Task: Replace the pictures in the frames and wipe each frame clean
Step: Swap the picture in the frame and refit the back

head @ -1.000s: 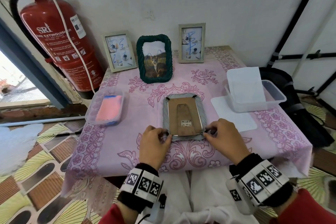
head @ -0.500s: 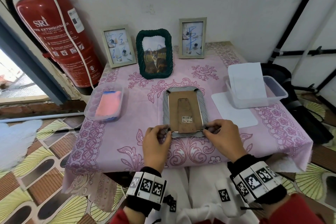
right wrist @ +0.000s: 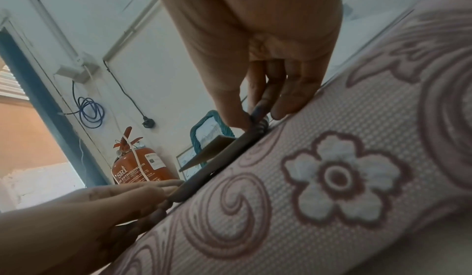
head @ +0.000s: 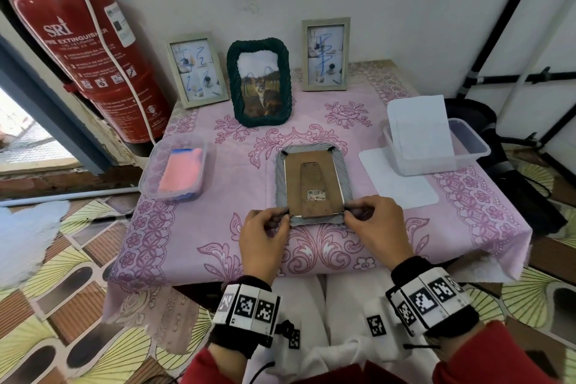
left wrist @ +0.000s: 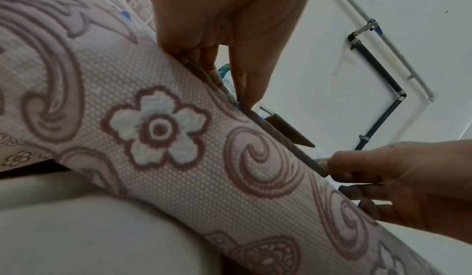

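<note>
Pink floral tablecloth (head: 193, 227), grey frame (head: 280, 178) face-down, brown backing (head: 311, 184), barcode sticker (head: 315, 195)

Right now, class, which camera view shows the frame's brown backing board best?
The head view: the whole backing board faces the camera, barcode sticker included. Both wrist views catch only its raised stand edge-on, seen low across the tablecloth.

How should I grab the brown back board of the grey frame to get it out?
Probably at its near edge, coming from the person's side. The grey frame lies face down, and the brown back board is lifted a little at that end, as the wrist views show, leaving a gap for fingertips. Both hands, left hand and right hand, already pinch the frame's near corners there.
</note>
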`<move>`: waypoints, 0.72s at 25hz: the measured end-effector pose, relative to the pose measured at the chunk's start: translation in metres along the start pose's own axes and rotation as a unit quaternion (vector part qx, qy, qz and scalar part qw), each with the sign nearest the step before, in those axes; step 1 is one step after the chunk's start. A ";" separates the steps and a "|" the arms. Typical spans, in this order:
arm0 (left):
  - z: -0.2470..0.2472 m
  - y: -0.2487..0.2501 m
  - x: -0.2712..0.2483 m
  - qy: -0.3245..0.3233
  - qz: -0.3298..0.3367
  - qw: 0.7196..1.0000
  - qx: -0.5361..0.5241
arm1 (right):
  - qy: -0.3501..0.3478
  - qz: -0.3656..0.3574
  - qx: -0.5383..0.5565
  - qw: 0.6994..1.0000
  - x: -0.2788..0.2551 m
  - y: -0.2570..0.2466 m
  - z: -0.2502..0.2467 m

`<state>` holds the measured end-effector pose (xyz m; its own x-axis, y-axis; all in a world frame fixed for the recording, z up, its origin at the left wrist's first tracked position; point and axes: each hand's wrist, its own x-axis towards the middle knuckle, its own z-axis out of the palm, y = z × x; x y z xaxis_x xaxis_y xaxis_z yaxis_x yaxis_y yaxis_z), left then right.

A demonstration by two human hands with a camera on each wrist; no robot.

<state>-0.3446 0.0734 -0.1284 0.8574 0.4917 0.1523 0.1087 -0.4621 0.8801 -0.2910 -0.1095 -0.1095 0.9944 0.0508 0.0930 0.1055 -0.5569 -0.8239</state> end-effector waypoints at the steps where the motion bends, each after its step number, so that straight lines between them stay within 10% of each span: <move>1: 0.000 0.000 0.000 0.000 -0.001 1.000 0.001 | -0.001 -0.007 0.001 1.000 0.000 0.002 0.001; 18: -0.001 -0.007 0.001 -0.011 -0.023 0.998 -0.064 | 0.006 -0.041 -0.001 0.999 0.005 0.012 0.000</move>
<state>-0.3446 0.0779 -0.1341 0.8638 0.4936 0.1014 0.0849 -0.3408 0.9363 -0.2843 -0.1166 -0.1190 0.9820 0.0869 0.1677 0.1876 -0.5535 -0.8115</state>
